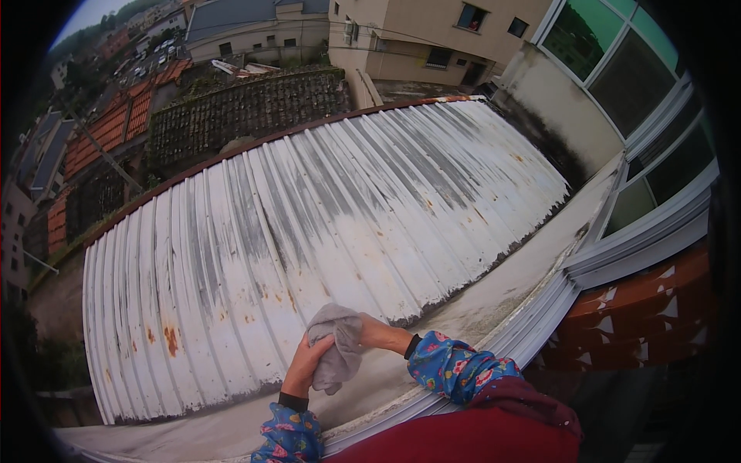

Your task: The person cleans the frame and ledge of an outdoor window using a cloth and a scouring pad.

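A bunched grey cloth (pixel 338 353) is held out beyond the window frame, above the concrete ledge and the edge of a metal roof. My left hand (pixel 304 362) grips its left side, with the thumb lying across the front. On the other side, my right hand (pixel 373 333) holds the cloth's upper right part; some of its fingers are hidden behind the folds. Both forearms reach over the aluminium window track (pixel 524 327), in blue floral sleeve covers (pixel 457 364) with dark cuffs.
Below spreads a corrugated metal roof (pixel 324 231) with rust spots and worn grey streaks. A concrete ledge (pixel 503 289) runs between it and the window. Glass panes (pixel 631 75) stand at the right, above a brown patterned curtain-like surface (pixel 637 318). Tiled roofs (pixel 249 110) and a beige building (pixel 422 35) lie beyond.
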`<state>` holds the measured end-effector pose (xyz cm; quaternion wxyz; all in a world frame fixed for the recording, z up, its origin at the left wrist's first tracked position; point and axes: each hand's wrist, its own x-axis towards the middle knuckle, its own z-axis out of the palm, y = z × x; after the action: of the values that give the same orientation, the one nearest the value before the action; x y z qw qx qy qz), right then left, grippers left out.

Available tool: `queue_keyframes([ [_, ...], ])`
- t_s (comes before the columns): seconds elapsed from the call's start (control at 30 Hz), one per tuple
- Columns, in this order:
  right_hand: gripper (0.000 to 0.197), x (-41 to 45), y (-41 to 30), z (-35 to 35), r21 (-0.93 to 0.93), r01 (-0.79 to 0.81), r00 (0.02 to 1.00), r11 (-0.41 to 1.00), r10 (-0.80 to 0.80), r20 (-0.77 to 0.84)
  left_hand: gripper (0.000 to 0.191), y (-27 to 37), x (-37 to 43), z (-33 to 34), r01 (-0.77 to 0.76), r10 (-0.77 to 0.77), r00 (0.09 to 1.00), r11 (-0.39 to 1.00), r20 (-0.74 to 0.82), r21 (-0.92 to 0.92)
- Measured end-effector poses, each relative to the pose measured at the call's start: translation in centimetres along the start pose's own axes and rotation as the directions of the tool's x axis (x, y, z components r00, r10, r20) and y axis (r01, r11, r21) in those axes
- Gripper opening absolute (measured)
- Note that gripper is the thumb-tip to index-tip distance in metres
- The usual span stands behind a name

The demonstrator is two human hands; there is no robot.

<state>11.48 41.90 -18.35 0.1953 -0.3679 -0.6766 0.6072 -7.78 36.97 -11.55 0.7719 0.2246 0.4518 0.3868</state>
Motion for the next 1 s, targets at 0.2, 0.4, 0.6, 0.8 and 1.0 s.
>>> queue_keyframes([
  [0.2,0.047,-0.2,-1.2,-0.2,0.042,-0.032,0.999,0.999,0.032,0.007,0.051,-0.1,0.0,0.0,0.004,-0.004,1.000,1.000,-0.021,-0.028],
  [0.4,0.047,-0.2,-1.0,-0.2,0.043,-0.011,1.000,0.999,0.010,0.011,0.051,-0.1,0.0,0.0,0.000,0.000,1.000,1.000,-0.010,-0.027],
  [0.6,0.048,-0.1,-1.2,-0.3,0.015,0.016,1.000,1.000,-0.016,0.011,0.051,-0.1,0.0,0.0,0.009,-0.009,1.000,1.000,-0.015,-0.027],
  [0.8,0.049,-0.3,-2.3,-0.4,-0.014,-0.064,0.998,0.998,0.064,0.008,0.057,-0.1,0.0,-0.1,0.006,-0.006,1.000,1.000,-0.012,0.015],
  [1.0,0.048,-0.3,-2.4,-0.4,-0.007,-0.029,1.000,1.000,0.029,-0.002,0.055,0.0,0.0,0.0,0.006,-0.006,1.000,1.000,-0.002,-0.008],
])
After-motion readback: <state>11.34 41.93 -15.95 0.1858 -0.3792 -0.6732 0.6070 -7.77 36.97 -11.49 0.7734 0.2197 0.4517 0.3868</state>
